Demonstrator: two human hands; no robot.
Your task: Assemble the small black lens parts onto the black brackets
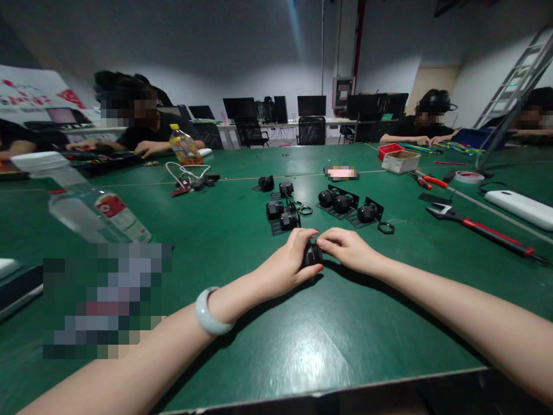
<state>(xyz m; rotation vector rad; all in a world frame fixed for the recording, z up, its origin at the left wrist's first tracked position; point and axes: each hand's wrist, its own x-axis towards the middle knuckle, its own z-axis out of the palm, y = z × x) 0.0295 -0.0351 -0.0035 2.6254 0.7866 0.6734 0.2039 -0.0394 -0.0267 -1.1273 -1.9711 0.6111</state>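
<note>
A black cable gland [314, 253] is gripped in my left hand [291, 259], between the thumb and the curled fingers, just above the green table. My right hand [345, 248] pinches at its right side, with fingertips touching it; the fingers partly cover it. Beyond my hands, several black cable glands [343, 202] are fitted to black slotted brackets [339, 211], in one group to the left and another to the right. Loose black lock nuts [386, 228] lie beside them, one on the right and others by the left group [288, 220].
An adjustable wrench [488, 230], red-handled pliers [425, 181], a white power bank [521, 208] and small boxes [401, 162] lie to the right. Clear plastic bottle [93, 202] at left, drink bottle [185, 145] and white cable [190, 173] farther back. Other people sit across the green table [242, 357].
</note>
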